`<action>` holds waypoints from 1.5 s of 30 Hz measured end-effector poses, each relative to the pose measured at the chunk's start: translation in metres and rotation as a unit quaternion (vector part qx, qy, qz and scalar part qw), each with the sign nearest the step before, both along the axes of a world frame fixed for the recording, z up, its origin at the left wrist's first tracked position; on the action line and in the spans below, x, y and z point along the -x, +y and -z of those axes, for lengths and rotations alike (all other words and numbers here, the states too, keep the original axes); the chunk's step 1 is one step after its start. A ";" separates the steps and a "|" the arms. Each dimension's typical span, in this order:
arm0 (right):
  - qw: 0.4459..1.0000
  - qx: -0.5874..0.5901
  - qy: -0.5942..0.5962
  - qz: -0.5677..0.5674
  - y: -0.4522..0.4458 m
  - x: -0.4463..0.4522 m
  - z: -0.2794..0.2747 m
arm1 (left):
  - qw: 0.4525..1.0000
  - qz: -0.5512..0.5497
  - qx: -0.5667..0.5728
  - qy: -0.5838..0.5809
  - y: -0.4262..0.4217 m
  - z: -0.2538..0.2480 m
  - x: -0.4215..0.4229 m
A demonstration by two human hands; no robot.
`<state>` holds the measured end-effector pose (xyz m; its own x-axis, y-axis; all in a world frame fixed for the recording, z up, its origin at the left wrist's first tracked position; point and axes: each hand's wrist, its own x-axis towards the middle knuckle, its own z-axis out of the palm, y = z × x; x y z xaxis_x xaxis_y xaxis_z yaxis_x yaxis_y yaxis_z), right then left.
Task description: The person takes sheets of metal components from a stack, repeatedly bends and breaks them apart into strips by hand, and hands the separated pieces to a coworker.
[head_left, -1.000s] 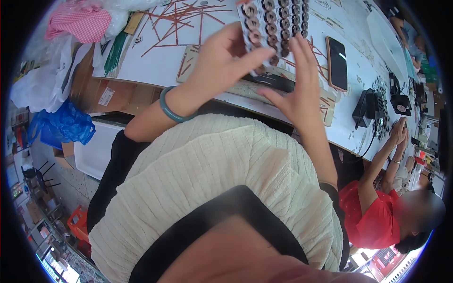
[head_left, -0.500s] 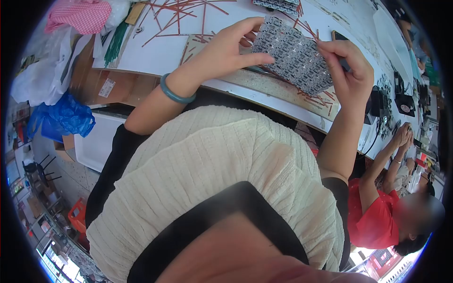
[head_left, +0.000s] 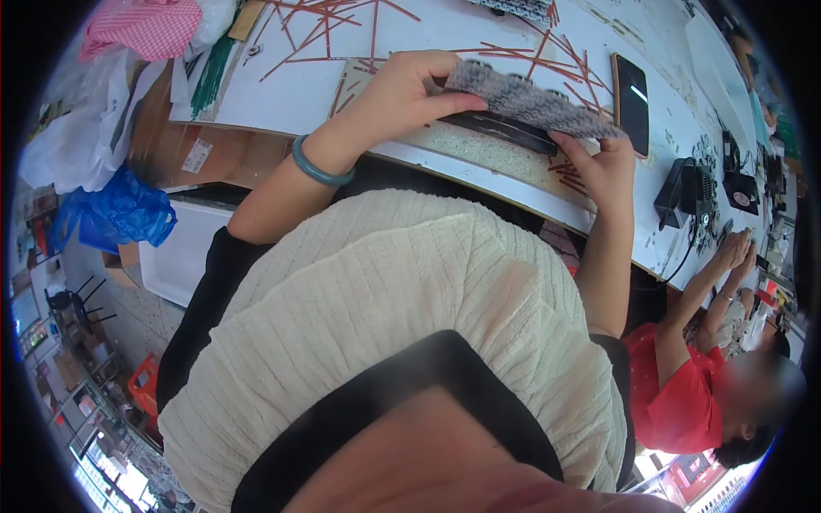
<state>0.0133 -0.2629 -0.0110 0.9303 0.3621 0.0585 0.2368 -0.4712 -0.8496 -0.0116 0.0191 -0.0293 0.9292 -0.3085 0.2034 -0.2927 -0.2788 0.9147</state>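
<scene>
Panel handling in progress, as judged from this view: grey panel point(head_left: 534, 104) already clear of the tabletop, not set down, not released by either side. Count of pieces finished or outstanding: cannot be determined.

Left hand point(head_left: 419, 92): drawn in on the panel's left end, thumb along the near edge, fingers bent behind, partly hidden. Right hand point(head_left: 609, 171): pinched at the opposite end, thumb at the near edge, fingertips around the corner, exact contact obscured. Gap between thumb and fingers narrow on both sides. Panel tilted, seen nearly edge-on, blurred, with dark rounded shapes along the far edge; surface detail not legible.

Directly beneath: dark bar point(head_left: 505, 132) lying on a pale speckled board point(head_left: 479, 154) at the table's near edge. Short reddish pieces point(head_left: 569, 179) near the right thumb. Beyond the panel: long reddish sticks point(head_left: 375, 30) scattered and crossing on the white table; second patterned panel point(head_left: 526, 7) at the top of the view, partly cut off. To the right of the held panel, phone point(head_left: 632, 103) lying flat; farther right, black device point(head_left: 676, 195) with cable. Far left: green strands point(head_left: 208, 85), pink checked cloth point(head_left: 145, 30) and blue plastic bag point(head_left: 128, 209). At far right, co-worker in red point(head_left: 680, 393), well apart from the held panel.
</scene>
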 end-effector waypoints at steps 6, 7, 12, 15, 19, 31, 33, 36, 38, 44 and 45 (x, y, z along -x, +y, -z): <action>0.993 0.028 -0.110 -0.023 0.001 0.008 -0.008 | 1.000 0.004 0.021 -0.015 -0.006 -0.002 0.001; 0.989 0.034 -0.140 -0.016 0.004 0.007 -0.008 | 1.000 -0.012 0.019 -0.004 -0.007 -0.003 0.002; 0.992 0.065 -0.105 -0.002 -0.002 0.003 -0.001 | 0.994 -0.045 0.004 -0.103 -0.006 0.005 0.001; 0.999 0.041 -0.008 0.023 0.004 0.010 -0.007 | 0.982 -0.078 -0.027 -0.172 -0.010 0.006 0.002; 0.998 0.024 0.049 0.027 0.003 0.000 0.001 | 0.992 -0.091 -0.081 0.037 -0.011 -0.006 0.000; 0.979 -0.198 0.045 -0.014 0.006 0.003 0.002 | 0.925 -0.087 0.313 0.196 -0.022 -0.022 -0.001; 0.951 -0.302 0.074 0.012 0.022 0.005 -0.003 | 0.939 -0.053 0.272 0.204 -0.018 -0.021 -0.004; 0.950 -0.297 0.090 0.037 0.025 -0.007 -0.001 | 0.901 -0.012 0.339 0.268 -0.021 -0.028 -0.007; 0.949 -0.302 0.087 0.025 0.024 -0.013 0.000 | 0.873 0.012 0.368 0.320 -0.020 -0.020 -0.012; 0.981 -0.192 0.027 0.009 -0.002 -0.041 0.005 | 0.887 -0.101 0.374 0.252 -0.016 -0.028 -0.012; 0.993 -0.090 -0.022 0.069 -0.008 -0.045 0.001 | 0.898 -0.135 0.360 0.216 -0.012 -0.030 -0.012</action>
